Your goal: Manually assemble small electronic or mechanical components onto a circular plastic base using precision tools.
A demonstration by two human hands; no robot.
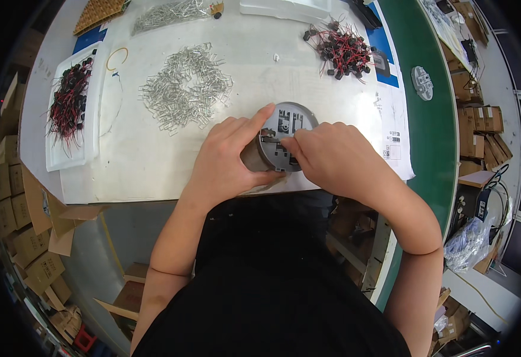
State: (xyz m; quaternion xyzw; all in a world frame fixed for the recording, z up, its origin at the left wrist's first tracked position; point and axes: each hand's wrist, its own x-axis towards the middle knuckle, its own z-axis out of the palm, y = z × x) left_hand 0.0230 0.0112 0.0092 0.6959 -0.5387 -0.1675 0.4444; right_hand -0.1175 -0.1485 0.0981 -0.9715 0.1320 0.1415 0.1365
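A round grey plastic housing (278, 157) with slots and dark recesses in its upper face is tilted near the front edge of the white-covered table. My left hand (220, 157) wraps its left side, the thumb low at the near rim and the fingers at the far rim. Against the middle of the face press the pinched fingertips of my right hand (335, 156). Whatever they hold is hidden under the fingers. Beyond my left hand lies a loose heap of small bent metal pins (186, 89).
A white tray (95, 128) at the left holds small black parts with red and black wires (70, 101). More wired parts (345, 52) lie at the far right, near another grey disc (422, 83). A clear bag of metal pins (171, 16) lies at the back.
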